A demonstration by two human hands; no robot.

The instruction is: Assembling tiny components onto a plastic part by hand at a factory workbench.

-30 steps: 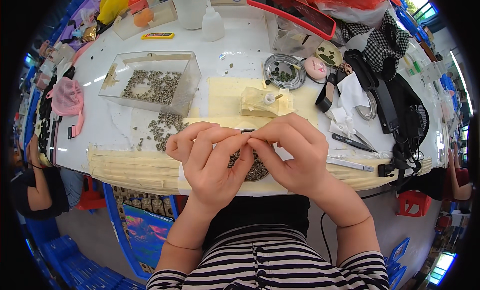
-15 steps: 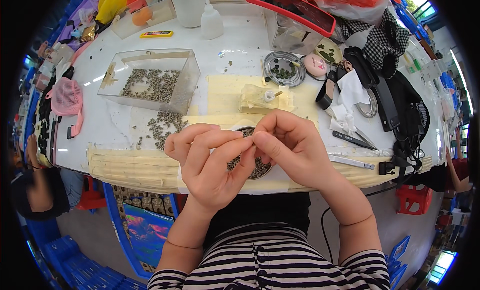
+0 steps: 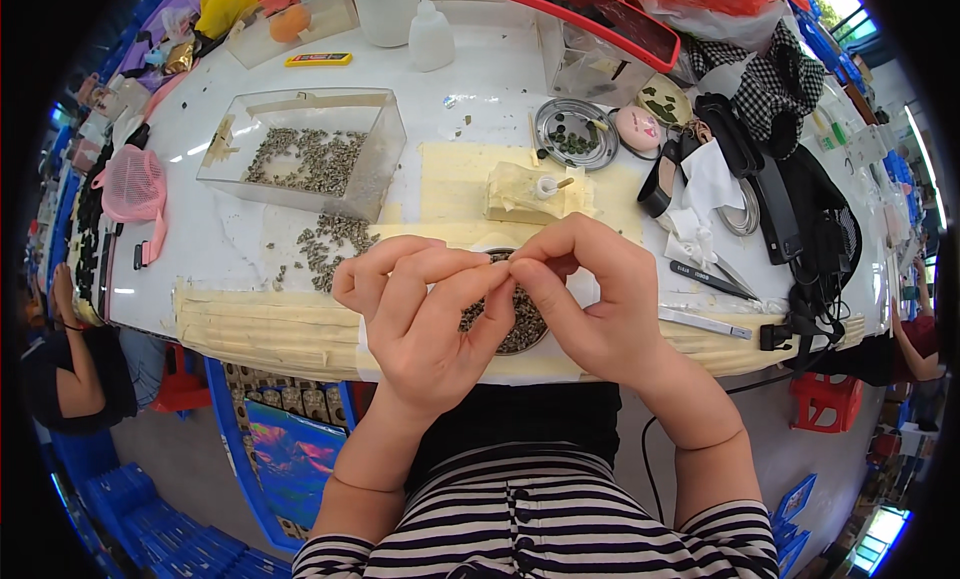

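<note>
My left hand (image 3: 425, 324) and my right hand (image 3: 595, 304) meet fingertip to fingertip above a round dish (image 3: 519, 350) of small grey-brown parts. Both hands are pinched closed at thumb and forefinger. Whatever lies between the fingertips is hidden or too small to name. Just beyond my hands stands a block wrapped in cream tape (image 3: 520, 201), with a small white cup and a thin stick on top. To the left, a clear plastic box (image 3: 375, 164) holds many of the same small parts, and a loose pile of parts (image 3: 335, 244) lies in front of it.
At right are a round metal tray (image 3: 545, 144) with dark green pieces, tweezers (image 3: 700, 276), a white cloth (image 3: 700, 184) and black straps (image 3: 765, 194). A red-cased phone (image 3: 600, 24) and a squeeze bottle (image 3: 431, 41) stand at the back. Another person (image 3: 80, 364) sits at far left.
The table has shifted slightly in view. My hands keep their pinch over the dish, with the right fingers a little straighter against the left fingertips.
</note>
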